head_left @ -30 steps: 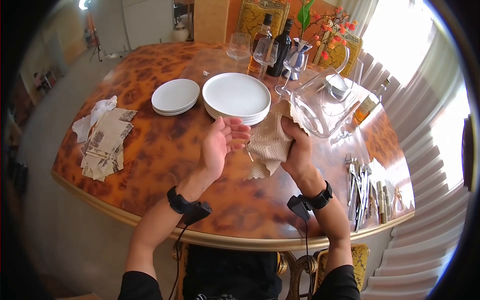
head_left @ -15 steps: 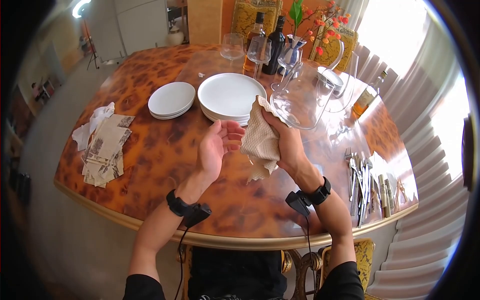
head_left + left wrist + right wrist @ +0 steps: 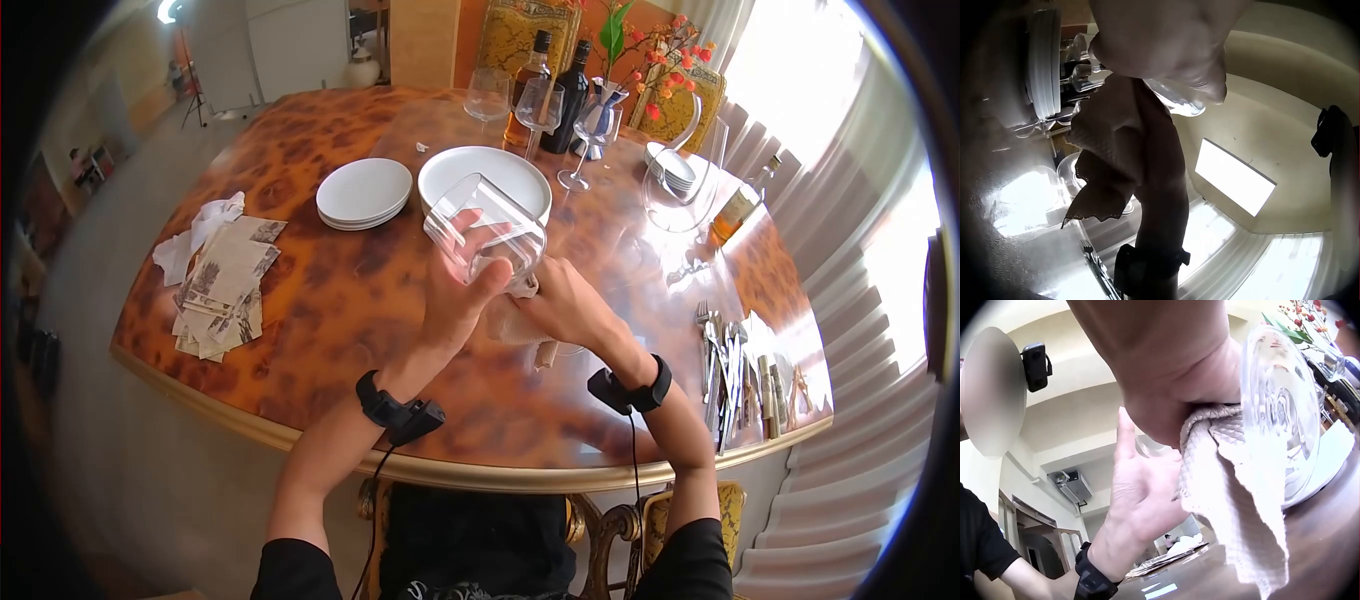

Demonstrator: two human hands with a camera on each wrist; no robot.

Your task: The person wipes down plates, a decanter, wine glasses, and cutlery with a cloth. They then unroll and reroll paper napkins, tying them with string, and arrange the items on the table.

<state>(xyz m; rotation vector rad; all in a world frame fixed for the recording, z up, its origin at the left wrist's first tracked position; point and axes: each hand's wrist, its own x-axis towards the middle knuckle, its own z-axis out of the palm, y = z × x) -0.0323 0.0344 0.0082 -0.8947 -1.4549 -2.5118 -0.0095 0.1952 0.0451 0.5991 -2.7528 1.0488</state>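
Note:
A clear wine glass (image 3: 505,222) is held tilted above the table, its bowl up in front of the plates. My left hand (image 3: 452,305) grips the bowl, thumb on the near side and fingers seen through the glass. My right hand (image 3: 575,305) is at the glass's stem, holding a beige textured cloth (image 3: 515,325) around it. The cloth (image 3: 1210,469) hangs loose below the right hand in the right wrist view, with the round glass foot (image 3: 1279,412) beside it. The stem is hidden by hand and cloth.
Stacked white plates (image 3: 485,175) and smaller dishes (image 3: 364,190) stand beyond my hands. Wine glasses (image 3: 540,105), bottles (image 3: 572,100) and a flower vase are at the back. Cutlery (image 3: 725,370) lies right, papers (image 3: 225,285) left, a clear glass vessel (image 3: 690,195) and liquor bottle (image 3: 740,212) far right.
The wine glass has swung from the right to the middle, its bowl now between the hands. My left hand, free before, has taken hold of the bowl; the cloth has moved down toward the stem.

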